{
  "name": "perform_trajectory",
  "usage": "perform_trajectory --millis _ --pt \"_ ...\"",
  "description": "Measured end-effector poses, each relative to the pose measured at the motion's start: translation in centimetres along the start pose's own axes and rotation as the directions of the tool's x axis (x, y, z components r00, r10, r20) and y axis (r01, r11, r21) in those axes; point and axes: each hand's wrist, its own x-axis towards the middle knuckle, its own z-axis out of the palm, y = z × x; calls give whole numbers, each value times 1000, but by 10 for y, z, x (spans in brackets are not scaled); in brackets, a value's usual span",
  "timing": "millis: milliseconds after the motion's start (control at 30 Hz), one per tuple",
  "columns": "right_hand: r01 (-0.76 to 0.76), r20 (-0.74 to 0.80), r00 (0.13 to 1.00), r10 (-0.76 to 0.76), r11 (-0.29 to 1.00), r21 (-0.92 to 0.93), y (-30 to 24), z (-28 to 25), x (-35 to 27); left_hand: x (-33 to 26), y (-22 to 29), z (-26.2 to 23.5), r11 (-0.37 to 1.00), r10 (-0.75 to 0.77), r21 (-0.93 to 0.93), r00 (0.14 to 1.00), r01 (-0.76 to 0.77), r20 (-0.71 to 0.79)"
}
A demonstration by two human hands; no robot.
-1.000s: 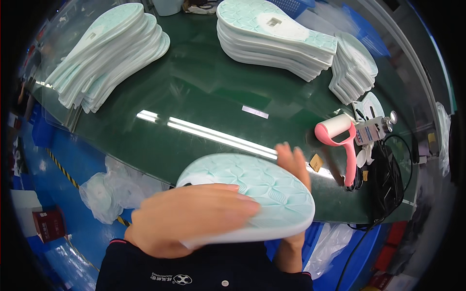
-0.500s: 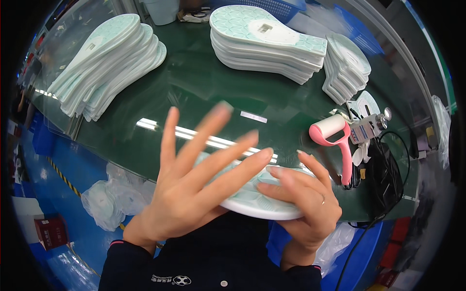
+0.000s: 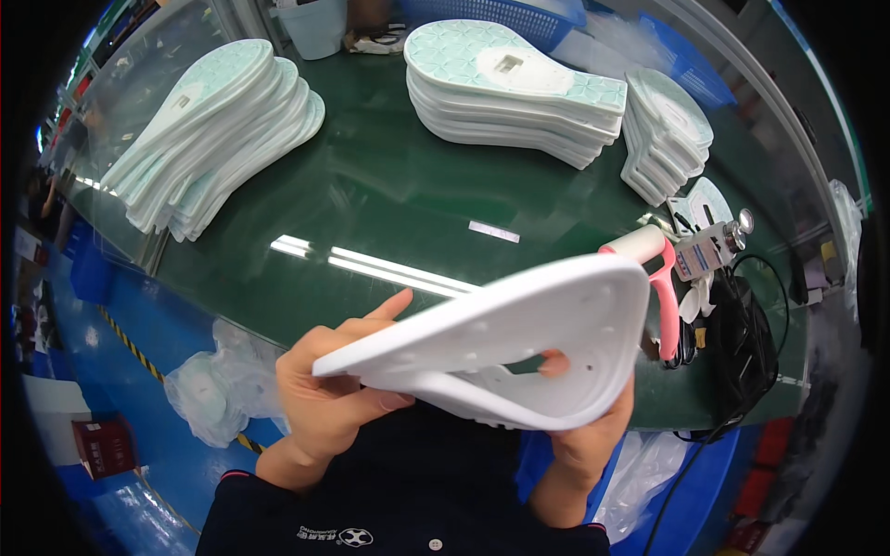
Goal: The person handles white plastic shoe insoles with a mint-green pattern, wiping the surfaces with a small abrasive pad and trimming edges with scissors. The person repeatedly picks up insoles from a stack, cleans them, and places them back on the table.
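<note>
A white plastic paddle-shaped cover [image 3: 501, 320] is held up in front of me, tilted, its hollow inner side facing me. Near its wide end there is an opening, and a fingertip shows through it. My left hand [image 3: 320, 398] is closed on the narrow end, thumb on the near side. My right hand [image 3: 589, 445] supports the wide end from below and behind; most of its fingers are hidden by the cover. Behind the wide end lies a pink-handled lint roller [image 3: 666, 315], partly covered from sight.
Similar covers with pale green patterned faces stand in a left stack [image 3: 222, 120], a middle stack [image 3: 510, 102] and a right stack [image 3: 663, 134] on the green table [image 3: 389, 204]. At right are a metal-topped bottle [image 3: 705, 252] and a black bag [image 3: 742, 334].
The cover has been raised and turned from its patterned face to its hollow side. My left hand, spread above it before, now grips the narrow end.
</note>
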Motion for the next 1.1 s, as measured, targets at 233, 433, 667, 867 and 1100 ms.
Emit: perform_trajectory --millis 233,433,667,867,1100 --pt "67 -273 958 -91 993 -96 -25 13 -4 -4 0 0 982 57 171 985 -85 162" --pt "-1 -167 984 67 931 364 -2 10 -4 -26 -13 0 970 139 178 978 -166 156" --pt "-113 -66 987 145 930 348 7 4 12 7 10 0 934 -36 324 863 -150 504" --pt "68 -71 986 -150 757 -650 -10 -39 43 7 13 -1 862 18 488 969 -139 245" --pt "-196 -265 939 -221 290 -937 -3 -143 68 12 23 2 879 35 431 930 -203 365"
